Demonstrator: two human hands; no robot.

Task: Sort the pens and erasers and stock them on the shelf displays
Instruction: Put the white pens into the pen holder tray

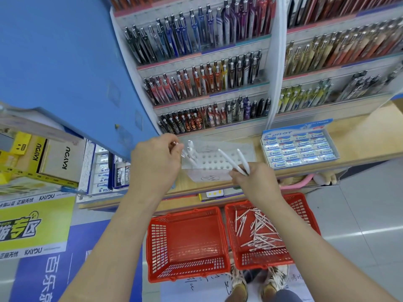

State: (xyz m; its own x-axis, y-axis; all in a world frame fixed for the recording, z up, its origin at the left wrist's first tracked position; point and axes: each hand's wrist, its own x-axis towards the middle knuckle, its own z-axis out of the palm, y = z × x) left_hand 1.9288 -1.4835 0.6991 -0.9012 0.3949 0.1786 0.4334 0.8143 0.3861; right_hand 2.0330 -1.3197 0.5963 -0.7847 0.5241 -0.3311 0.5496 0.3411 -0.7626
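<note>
Head view: left hand (156, 160) pinches a white pen (185, 153) over the holed pen rack (214, 161), just at its 3 o'clock. Right hand (253, 177) clamps two pens (236, 160), long axes toward 11. Rest lie in right basket (305, 212), at 6.

Top pen rows (239, 9) cut off — left hand's (156, 162) fingertips hidden.
</note>
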